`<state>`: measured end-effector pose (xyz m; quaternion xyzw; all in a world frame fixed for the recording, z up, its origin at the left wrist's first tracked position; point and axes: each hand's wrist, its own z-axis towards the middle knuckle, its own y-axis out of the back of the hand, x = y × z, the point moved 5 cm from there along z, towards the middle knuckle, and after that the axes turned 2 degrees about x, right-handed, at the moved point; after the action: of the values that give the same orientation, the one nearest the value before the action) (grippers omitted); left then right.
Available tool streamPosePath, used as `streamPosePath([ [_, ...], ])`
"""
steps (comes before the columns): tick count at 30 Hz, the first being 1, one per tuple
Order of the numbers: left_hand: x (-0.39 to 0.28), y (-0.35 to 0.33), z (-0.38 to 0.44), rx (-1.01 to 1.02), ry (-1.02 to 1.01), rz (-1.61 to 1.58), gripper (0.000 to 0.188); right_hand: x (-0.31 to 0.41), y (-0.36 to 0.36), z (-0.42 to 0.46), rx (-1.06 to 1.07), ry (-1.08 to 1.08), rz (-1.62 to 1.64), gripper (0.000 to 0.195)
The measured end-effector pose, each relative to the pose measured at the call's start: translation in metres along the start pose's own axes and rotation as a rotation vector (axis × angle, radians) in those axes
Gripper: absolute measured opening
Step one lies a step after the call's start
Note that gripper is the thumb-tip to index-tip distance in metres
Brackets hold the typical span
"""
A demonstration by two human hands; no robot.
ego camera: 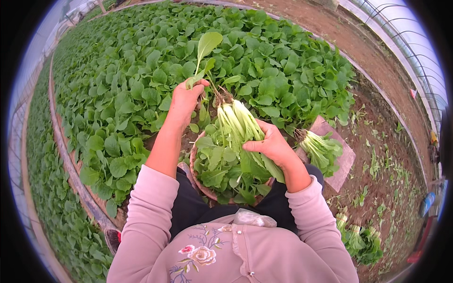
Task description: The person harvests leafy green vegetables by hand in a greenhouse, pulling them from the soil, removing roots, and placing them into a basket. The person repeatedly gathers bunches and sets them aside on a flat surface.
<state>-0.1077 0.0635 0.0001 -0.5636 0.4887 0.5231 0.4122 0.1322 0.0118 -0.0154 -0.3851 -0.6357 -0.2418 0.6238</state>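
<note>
My right hand (270, 143) grips a bunch of leafy greens (235, 122), its pale stems and brown roots pointing up and away from me. To the left of the roots, my left hand (189, 95) pinches a loose green leaf (208, 44) that stands up above the fingers. Below both hands, between my knees, a round reddish basket (194, 162) holds many loose green leaves (216, 166). Another bunch of greens with roots (320, 150) lies on a flat board (341, 161) to the right.
Dense rows of growing greens (116, 81) spread ahead and left. Several tied bunches (362, 244) lie on the soil at lower right, among scattered leaves. A long pale edging (67, 162) curves along the left. A blue object (427, 204) stands at the far right, near the greenhouse wall.
</note>
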Motion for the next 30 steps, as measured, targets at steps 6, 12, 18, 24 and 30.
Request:
streamPosePath([
  [6,0.076,-0.010,-0.009,0.546,-0.103,1.226,0.045,0.002,0.014,0.005,-0.153,0.117,0.118,0.060],
  [12,-0.004,-0.038,-0.033,0.403,-0.116,0.112,0.048,-0.012,0.017,0.011,-0.216,0.179,-0.012,0.058],
  [18,-0.016,-0.045,-0.043,0.350,-0.084,-0.090,0.027,0.000,-0.002,0.010,-0.259,0.060,-0.662,0.066],
  [24,-0.016,-0.039,-0.044,0.376,-0.120,-0.088,0.017,-0.001,-0.003,0.013,-0.206,0.244,-0.600,0.078],
  [30,-0.012,-0.038,-0.044,0.412,-0.093,0.051,0.015,-0.004,0.006,0.027,-0.296,0.352,-0.300,0.036],
])
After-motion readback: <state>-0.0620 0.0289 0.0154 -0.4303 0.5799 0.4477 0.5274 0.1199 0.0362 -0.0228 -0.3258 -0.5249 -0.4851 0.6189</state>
